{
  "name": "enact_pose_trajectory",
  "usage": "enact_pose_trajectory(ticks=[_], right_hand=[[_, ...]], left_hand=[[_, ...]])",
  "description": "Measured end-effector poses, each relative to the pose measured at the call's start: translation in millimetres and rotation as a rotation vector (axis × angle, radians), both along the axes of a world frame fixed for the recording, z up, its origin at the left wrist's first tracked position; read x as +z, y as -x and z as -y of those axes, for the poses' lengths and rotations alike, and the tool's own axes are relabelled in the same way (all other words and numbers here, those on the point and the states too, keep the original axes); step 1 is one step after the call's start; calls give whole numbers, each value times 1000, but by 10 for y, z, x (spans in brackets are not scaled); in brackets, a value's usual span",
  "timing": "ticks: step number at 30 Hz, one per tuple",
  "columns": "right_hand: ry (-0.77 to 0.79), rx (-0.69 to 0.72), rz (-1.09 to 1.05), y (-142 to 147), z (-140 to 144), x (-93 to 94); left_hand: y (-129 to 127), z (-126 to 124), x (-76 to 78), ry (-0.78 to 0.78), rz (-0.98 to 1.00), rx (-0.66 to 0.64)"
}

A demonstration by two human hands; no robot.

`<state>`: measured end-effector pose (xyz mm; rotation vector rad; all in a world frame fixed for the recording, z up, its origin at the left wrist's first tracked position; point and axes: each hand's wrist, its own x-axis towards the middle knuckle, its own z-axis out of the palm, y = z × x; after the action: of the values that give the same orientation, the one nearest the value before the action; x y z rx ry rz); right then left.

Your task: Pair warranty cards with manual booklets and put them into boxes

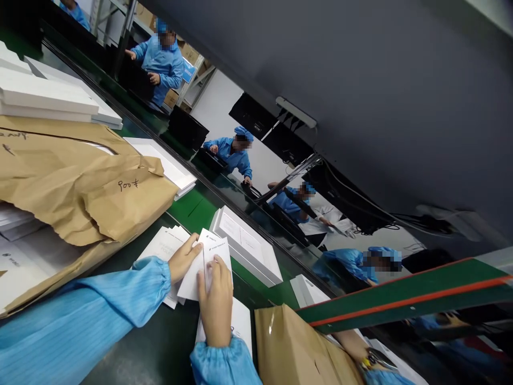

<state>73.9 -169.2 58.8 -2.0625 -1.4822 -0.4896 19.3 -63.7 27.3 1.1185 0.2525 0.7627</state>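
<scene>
A small stack of white leaflets (208, 264) lies on the green conveyor belt (196, 211), near its front edge. The left hand (183, 260) pinches the stack's left side, fingers closed on it. The right hand (216, 302) presses flat on top. A white box (248, 246) sits just beyond; torn brown paper wrapping (80, 182) lies left.

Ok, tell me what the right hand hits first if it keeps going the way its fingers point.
The right hand points up-frame across the booklet it presses. Beyond that, the white box looks first in line, slightly to the right, though depth is hard to judge.
</scene>
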Motion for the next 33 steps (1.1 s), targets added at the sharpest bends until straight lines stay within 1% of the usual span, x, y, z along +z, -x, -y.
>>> enact_pose_trajectory(ticks=[2,3,6,8,10,11,12,13,14,16,18,20,21,22,24,26,28,31,33], right_hand=[[83,48,-60,35,-16,-87],[94,63,-88,30,-3,-109],[129,125,-188,-62,62,-93],[70,115,-247,-178,95,-49],[-73,14,-337,-322,122,-16],[-140,-46,-428,-393,138,-10],[-179,-78,-564,-454,156,-11],[-178,-71,-739,-502,175,-20],[-140,-24,-936,-531,193,-35],[-17,132,-1283,-539,220,-78],[58,240,-1470,-507,223,-131],[14,245,-1525,-478,204,-182],[-35,222,-1530,-476,192,-204],[-88,195,-1530,-484,181,-223],[-179,161,-1526,-520,169,-249],[-228,168,-1521,-561,174,-261],[-240,186,-1511,-583,187,-262],[-221,173,-1504,-567,201,-251],[-197,159,-1503,-538,203,-243]], left_hand=[[-14,-5,-17,4,90,-64],[-22,-19,-33,-7,124,-68],[-37,-77,-82,-41,140,-1],[-35,-115,-97,-45,117,43],[-27,-145,-96,-35,104,66],[-23,-157,-93,-26,101,67],[-21,-169,-90,-12,97,67],[-20,-179,-87,5,92,68],[-20,-188,-86,20,86,73],[-23,-204,-91,45,73,96],[-26,-213,-102,69,72,116],[-28,-213,-120,89,82,84],[-30,-209,-131,79,85,35],[-32,-205,-143,45,83,-36],[-40,-197,-169,-75,58,-170],[-51,-196,-195,-190,10,-233],[-62,-201,-219,-232,-48,-205],[-70,-214,-249,-227,-126,-89],[-71,-221,-268,-226,-142,-22]])
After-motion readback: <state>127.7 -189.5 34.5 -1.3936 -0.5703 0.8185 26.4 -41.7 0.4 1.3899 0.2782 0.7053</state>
